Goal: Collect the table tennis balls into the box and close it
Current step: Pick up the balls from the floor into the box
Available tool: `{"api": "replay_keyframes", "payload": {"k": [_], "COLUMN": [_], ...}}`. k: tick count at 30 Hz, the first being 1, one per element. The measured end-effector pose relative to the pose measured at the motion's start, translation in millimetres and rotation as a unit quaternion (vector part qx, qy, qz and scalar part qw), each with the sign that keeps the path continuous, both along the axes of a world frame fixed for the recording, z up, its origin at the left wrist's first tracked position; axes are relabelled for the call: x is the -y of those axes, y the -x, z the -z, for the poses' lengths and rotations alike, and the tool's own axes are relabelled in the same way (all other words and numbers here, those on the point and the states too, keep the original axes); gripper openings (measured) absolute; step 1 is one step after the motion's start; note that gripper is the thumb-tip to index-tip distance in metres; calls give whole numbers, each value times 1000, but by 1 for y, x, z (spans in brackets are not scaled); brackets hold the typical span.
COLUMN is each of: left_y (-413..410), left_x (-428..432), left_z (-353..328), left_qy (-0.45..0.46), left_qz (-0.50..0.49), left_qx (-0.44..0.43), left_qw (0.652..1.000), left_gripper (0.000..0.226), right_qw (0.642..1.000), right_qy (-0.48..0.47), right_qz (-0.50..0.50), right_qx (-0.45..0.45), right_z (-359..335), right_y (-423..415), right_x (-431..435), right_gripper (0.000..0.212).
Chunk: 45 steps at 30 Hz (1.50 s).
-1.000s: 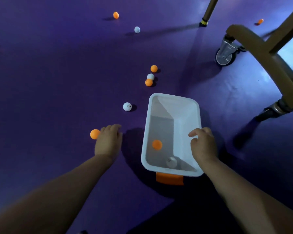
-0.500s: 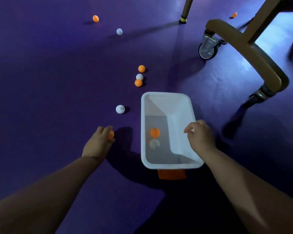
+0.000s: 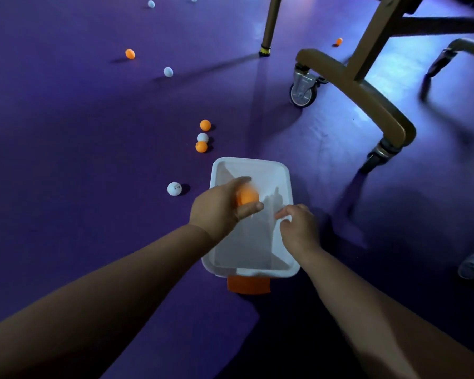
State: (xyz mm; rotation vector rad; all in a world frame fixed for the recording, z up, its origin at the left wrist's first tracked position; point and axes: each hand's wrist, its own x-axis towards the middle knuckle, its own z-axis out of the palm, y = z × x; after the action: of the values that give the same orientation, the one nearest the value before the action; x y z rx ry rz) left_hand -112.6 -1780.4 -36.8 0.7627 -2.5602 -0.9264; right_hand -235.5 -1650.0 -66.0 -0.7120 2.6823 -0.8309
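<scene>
A white open box (image 3: pixel 279 170) stands on the purple floor, an orange clip (image 3: pixel 248 285) on its near end. My left hand (image 3: pixel 219 207) hovers over the box and holds an orange ball (image 3: pixel 248 196) between thumb and fingers. My right hand (image 3: pixel 298 228) rests on the box's right rim. A white ball (image 3: pixel 174 188) lies left of the box. Beyond its far end sit an orange ball (image 3: pixel 201 146), a white ball (image 3: pixel 202 137) and another orange ball (image 3: pixel 205 125). My arms hide the balls inside the box.
More balls lie farther off: an orange one (image 3: pixel 130 53), a white one (image 3: pixel 168 71), an orange one (image 3: pixel 339 41) beyond the frame. A brown wheeled frame (image 3: pixel 367 97) with a caster (image 3: pixel 303 91) stands at the right, a thin leg (image 3: pixel 268 26) behind.
My left hand picked the orange ball off the floor and carried it right, over the box. The two balls inside the box rolled and are now out of sight.
</scene>
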Motion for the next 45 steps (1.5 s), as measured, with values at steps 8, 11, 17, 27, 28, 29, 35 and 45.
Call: {"api": "replay_keyframes", "payload": {"k": [8, 11, 17, 27, 28, 29, 35, 45], "left_y": [-10, -19, -38, -71, -76, -83, -117, -136], "left_x": [14, 24, 46, 85, 91, 96, 129, 183], "left_z": [1, 8, 12, -22, -27, -32, -57, -37], "left_qy": [-170, -80, 10, -149, -157, -162, -194, -196], "left_qz": [3, -29, -115, -212, -217, -222, -271, -360], "left_qx": [-77, -92, 148, -4, -17, -28, -82, -113], "left_qw": [982, 992, 982, 966, 963, 961, 939, 905], "left_gripper": [44, 43, 85, 5, 7, 10, 19, 22], "right_qw": [999, 998, 998, 994, 994, 995, 960, 851], "right_qy": [34, 46, 53, 87, 86, 79, -112, -211], "right_qz": [30, 37, 16, -19, -32, -48, -252, -463], "right_qx": [18, 24, 5, -61, -53, -40, -55, -129], "right_z": [-5, -9, -26, -64, -69, -75, -120, -132], "right_y": [-8, -10, -18, -44, -47, -50, -51, -41], "right_x": [2, 9, 24, 84, 90, 98, 144, 246], "right_gripper": [30, 32, 32, 26, 25, 24, 43, 86]}}
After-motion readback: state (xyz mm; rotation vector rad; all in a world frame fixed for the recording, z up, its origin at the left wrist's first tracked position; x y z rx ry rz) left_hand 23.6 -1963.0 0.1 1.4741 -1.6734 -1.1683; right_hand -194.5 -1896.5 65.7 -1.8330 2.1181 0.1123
